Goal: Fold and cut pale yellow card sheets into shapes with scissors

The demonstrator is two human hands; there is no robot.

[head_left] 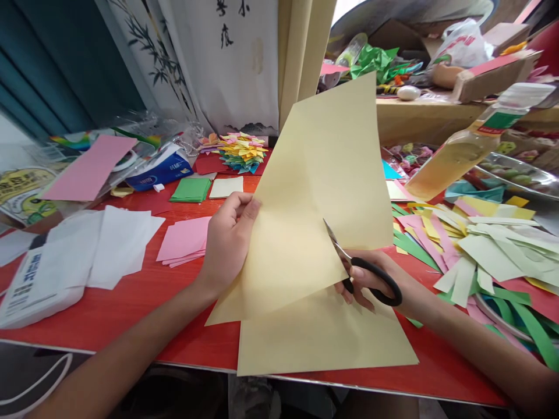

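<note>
My left hand [231, 244] pinches the left edge of a pale yellow sheet of paper [301, 192], holding it raised and tilted over the table. In my right hand [371, 273] is a pair of scissors [379, 279] with black handles. Its blades reach into a cut that runs up from the sheet's lower edge, and the paper parts on both sides of it. Beneath, another pale yellow sheet [314, 343] lies flat at the table's front edge. The fingertips of my right hand are partly in shadow below the raised sheet.
Pink squares [183, 241], green squares [191, 190] and white sheets [124, 244] lie on the red table [148, 311] to the left. Colourful folded paper [242, 152] stands behind. At right are paper strips [493, 244] and a tilted bottle [454, 157].
</note>
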